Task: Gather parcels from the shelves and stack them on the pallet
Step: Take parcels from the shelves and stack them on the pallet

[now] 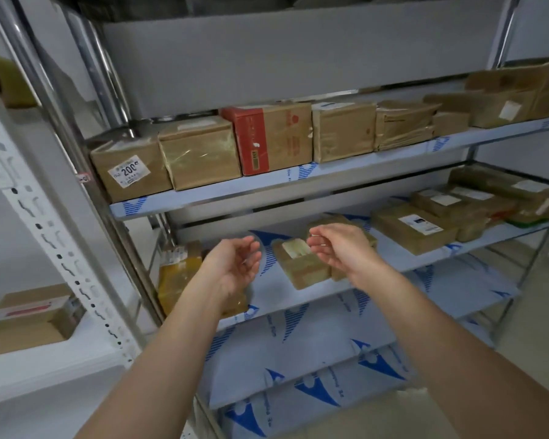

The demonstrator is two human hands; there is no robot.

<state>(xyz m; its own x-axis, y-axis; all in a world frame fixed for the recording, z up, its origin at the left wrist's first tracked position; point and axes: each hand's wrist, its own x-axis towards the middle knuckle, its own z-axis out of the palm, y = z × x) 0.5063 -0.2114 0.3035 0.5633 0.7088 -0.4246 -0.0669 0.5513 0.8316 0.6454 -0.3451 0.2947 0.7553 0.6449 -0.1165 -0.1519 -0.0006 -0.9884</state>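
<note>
Both forearms reach in — left hand (235, 264) and right hand (336, 248) empty, grip wide; small parcel (301, 264) between them, nearer the right, its long axis toward twelve o'clock.

We face a metal rack (298, 182). On its upper shelf (203, 198) five parcels (200, 152) stand side by side from the left corner rightward. On the lower shelf (393, 258) a small parcel (301, 264) lies near the front edge, between our left hand (235, 264) and right hand (339, 248); flat parcels (415, 228) lie toward the right end.
</note>
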